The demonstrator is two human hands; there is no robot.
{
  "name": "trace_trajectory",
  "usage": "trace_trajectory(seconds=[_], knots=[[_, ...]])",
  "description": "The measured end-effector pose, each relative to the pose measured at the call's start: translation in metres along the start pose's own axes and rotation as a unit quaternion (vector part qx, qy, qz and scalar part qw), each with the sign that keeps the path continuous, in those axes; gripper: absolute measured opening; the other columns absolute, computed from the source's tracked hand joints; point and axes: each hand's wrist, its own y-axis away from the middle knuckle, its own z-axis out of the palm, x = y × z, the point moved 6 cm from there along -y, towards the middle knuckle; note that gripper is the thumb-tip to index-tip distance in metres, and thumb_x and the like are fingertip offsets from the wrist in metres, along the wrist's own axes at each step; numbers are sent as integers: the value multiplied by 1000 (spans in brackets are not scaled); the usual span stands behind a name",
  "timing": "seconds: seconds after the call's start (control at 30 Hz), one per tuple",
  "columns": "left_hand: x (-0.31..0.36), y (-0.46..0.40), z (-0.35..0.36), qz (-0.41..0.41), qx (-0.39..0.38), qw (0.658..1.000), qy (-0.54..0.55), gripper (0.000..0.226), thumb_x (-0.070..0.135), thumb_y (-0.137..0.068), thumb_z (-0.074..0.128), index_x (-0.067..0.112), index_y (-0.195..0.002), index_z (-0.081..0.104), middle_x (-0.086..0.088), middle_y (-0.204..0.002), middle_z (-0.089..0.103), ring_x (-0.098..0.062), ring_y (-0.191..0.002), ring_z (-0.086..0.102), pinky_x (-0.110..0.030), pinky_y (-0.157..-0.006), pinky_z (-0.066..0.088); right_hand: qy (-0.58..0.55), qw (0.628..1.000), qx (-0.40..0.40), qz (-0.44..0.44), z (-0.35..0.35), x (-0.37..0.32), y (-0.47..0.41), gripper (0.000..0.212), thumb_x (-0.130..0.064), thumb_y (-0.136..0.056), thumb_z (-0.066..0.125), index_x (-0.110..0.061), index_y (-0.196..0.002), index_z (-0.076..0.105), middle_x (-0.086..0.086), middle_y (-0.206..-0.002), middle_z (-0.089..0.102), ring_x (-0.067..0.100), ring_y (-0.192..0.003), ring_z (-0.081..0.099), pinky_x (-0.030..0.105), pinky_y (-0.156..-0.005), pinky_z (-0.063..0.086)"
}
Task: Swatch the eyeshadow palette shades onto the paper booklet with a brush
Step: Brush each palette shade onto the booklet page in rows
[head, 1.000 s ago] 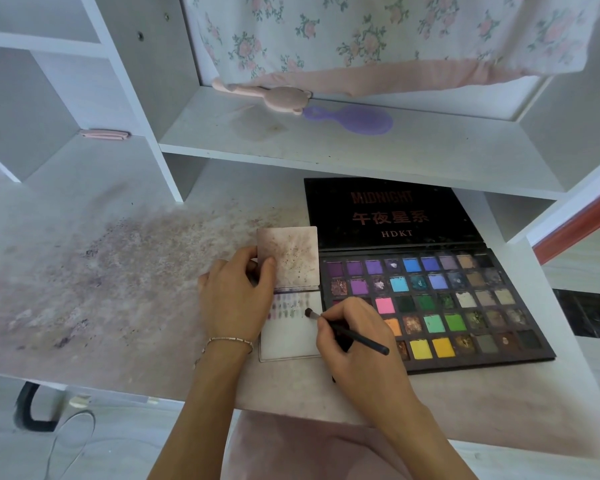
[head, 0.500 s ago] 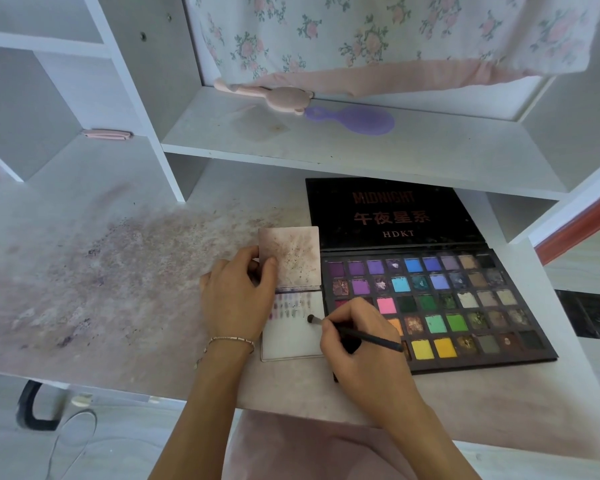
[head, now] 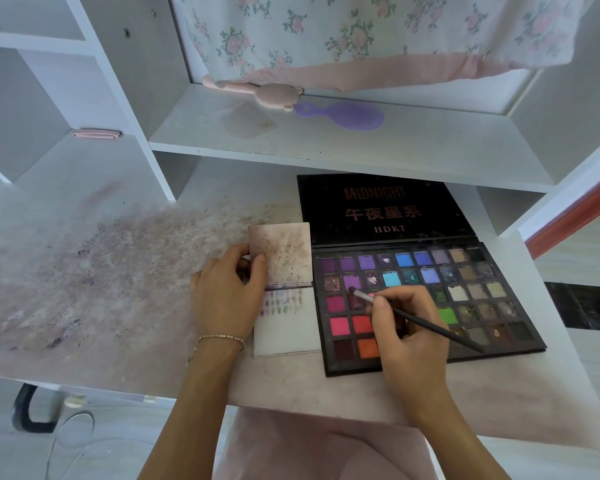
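since the frame half a second back, your right hand (head: 409, 327) had carried the brush (head: 420, 322) off the booklet page and over the eyeshadow palette (head: 426, 299), its tip landing at a dark plum pan in the third row. your fingers were pinched around the thin black handle like a pen. your left hand (head: 226, 292) hadn't shifted: thumb and fingers curled on the booklet (head: 284, 306), holding its stained upper leaf open just beside the palette's left edge.

from the head view, you looked to be reloading pigment. the next move would call for a light swirl, then a short stroke beside the row of small swatches (head: 281, 303) already on the lower page.

the palette was a flat black tray of square pans, some matte, some shimmery and cracked, its lid propped back. the desk (head: 101, 271) was dusted with powdery purple fallout.
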Motion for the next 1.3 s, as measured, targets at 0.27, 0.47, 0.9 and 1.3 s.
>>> trace_trajectory(seconds=[0.27,0.47,0.9,1.3], knots=[[-5,3,-1,-3,6,1000,23,13,24,-86,56,19,-94,65,8,-74,60,-23,-81,59,-47,-85,45,13,1000,4,12,6,7,-18,27,-3,-85,57,-29,-81,53,-9,-67,56,0,-59,52,9,-51,40],[-12,7,-8,48,4,999,-4,14,18,-85,59,20,-95,69,18,-75,56,4,-66,51,-8,-63,36,39,997,-60,2,6,8,-14,24,-3,-86,56,-26,-92,58,-5,-80,62,4,-72,59,8,-59,44],[-23,-2,-12,45,-21,999,-18,5,22,-81,66,23,-82,71,26,-65,55,3,-60,53,-5,-56,33,44,994,-96,38,0,9,-3,26,-7,-84,58,-30,-74,50,1,-67,60,13,-62,57,28,-54,48],[-23,-2,-11,48,-16,999,-16,5,22,-79,67,27,-78,68,27,-65,55,3,-60,52,-13,-57,34,100,984,-144,34,4,9,-1,14,-15,-77,55,-26,-67,51,-6,-66,56,9,-67,52,13,-55,39]])
